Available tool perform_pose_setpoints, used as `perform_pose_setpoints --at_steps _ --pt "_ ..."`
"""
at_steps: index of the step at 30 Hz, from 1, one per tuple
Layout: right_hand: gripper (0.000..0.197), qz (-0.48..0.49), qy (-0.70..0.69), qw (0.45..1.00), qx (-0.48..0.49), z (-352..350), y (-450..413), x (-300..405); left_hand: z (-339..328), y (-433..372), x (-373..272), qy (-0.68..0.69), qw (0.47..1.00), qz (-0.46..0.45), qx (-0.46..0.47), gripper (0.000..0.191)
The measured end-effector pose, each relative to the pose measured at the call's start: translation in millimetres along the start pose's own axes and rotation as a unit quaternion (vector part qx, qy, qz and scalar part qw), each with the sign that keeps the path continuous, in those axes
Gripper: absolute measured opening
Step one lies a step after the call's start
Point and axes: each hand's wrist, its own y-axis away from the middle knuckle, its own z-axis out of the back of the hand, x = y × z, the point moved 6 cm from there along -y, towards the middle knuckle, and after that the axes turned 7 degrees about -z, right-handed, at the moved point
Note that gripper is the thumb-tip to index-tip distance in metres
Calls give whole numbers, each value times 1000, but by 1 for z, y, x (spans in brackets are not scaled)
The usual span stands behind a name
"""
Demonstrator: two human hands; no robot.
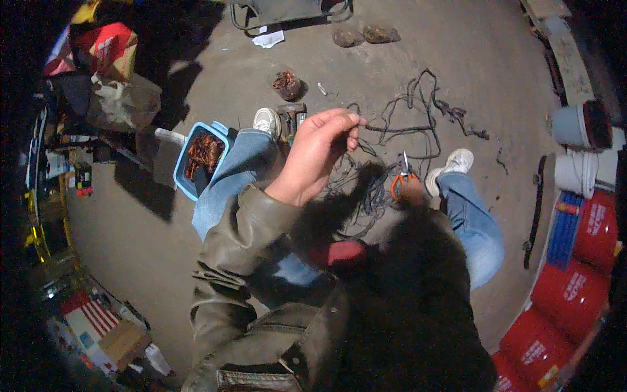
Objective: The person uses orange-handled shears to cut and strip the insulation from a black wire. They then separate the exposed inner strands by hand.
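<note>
My left hand (321, 149) pinches a black cable (401, 129) between thumb and fingertips, above the floor. From there the cable runs right into a loose tangle of cables (367, 196) between my shoes. Lower right, my right hand (412, 194) is mostly in shadow and holds an orange-handled hand tool (404, 179), scissors or pliers, with its bright tip pointing away from me. A blue plastic tub (179, 171) with copper-coloured wire (203, 156) inside stands left of my left leg. A small container of similar scrap (286, 84) sits farther ahead.
A hammer (292, 109) lies beside my left shoe (267, 121). Two stone-like lumps (347, 37) and a paper scrap (269, 39) lie ahead, near a metal-framed object (289, 12). Red containers (568, 294) and buckets (570, 127) line the right; bags (110, 54) stand left.
</note>
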Motion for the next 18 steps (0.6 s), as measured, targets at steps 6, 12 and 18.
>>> perform_pose_setpoints --at_steps 6,12,18 --pt "31 61 -68 996 22 36 -10 27 -9 8 -3 3 1000 18 5 17" --pt "34 -1 30 998 -50 128 17 63 -12 13 -4 -38 999 17 31 16" --pt "24 259 -379 881 -115 256 114 135 -15 16 4 -77 997 16 18 14"
